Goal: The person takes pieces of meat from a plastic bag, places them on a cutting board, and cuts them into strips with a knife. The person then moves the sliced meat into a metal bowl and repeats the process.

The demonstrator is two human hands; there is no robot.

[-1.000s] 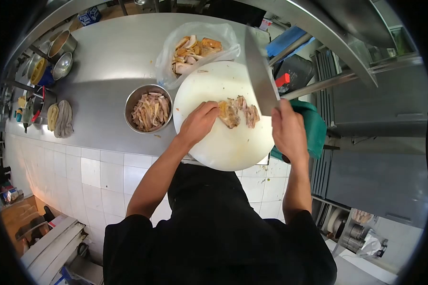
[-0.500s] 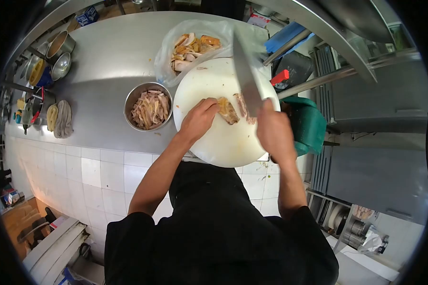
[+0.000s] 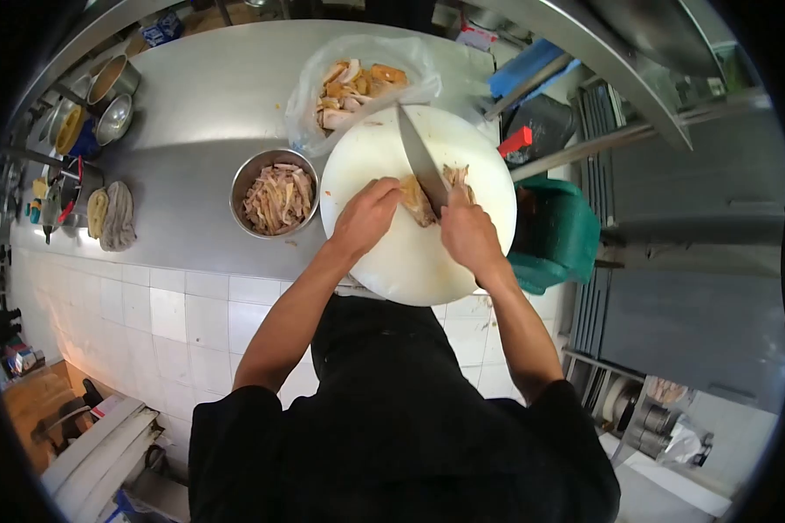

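My right hand [image 3: 471, 233] is closed around the handle of a large kitchen knife [image 3: 419, 155], its blade pointing up and left over the board. Along the blade's left side lies a browned piece of cooked meat [image 3: 416, 200]. My left hand [image 3: 366, 213] has bent fingers, with the fingertips gripping that piece at its upper left end. Cut meat strips [image 3: 459, 177] lie to the right of the blade, partly covered by my right hand. All of this rests on a round white cutting board [image 3: 410, 270].
Left of the board stands a steel bowl [image 3: 236, 214] of sliced meat. Behind it, a clear plastic bag [image 3: 302, 118] holds larger meat pieces. A green bin [image 3: 576, 231] and a red handle [image 3: 515, 141] are at the right. Cloths [image 3: 116, 218] and pots [image 3: 116, 81] sit farther left.
My right hand and the knife have moved left, from the strips to the right edge of the meat piece. The strips have shifted slightly right and up. My left hand stays nearly still.
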